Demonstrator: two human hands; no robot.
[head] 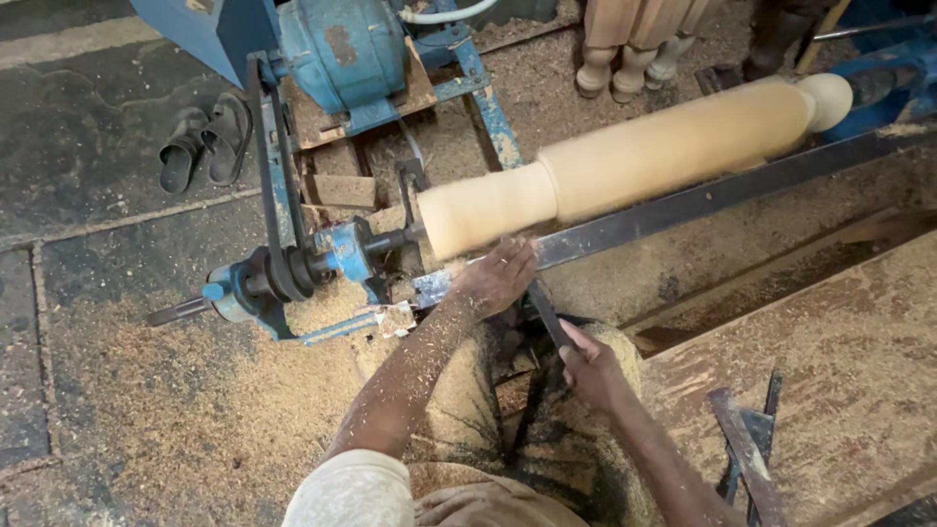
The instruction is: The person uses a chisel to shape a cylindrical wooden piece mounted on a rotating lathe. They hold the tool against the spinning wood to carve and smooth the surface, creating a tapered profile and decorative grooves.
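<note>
your sleeve (349, 488) sits lowest in view, at 6 o'clock, dusted with sawdust. from it your left hand (496, 278) reaches up to the centre, fingers together and pressed down on the chisel (543, 310) against the tool rest (625, 226), just under the spindle (625, 158). your right hand (590, 369), toward 5 o'clock, is clamped round the chisel's handle end. the pale spindle lies across the lathe from centre to 2 o'clock, blurred. blue motor (342, 49) at 12 o'clock, sandals (205, 141) at 10, spare chisels (747, 449) on the bench at 4.
</note>
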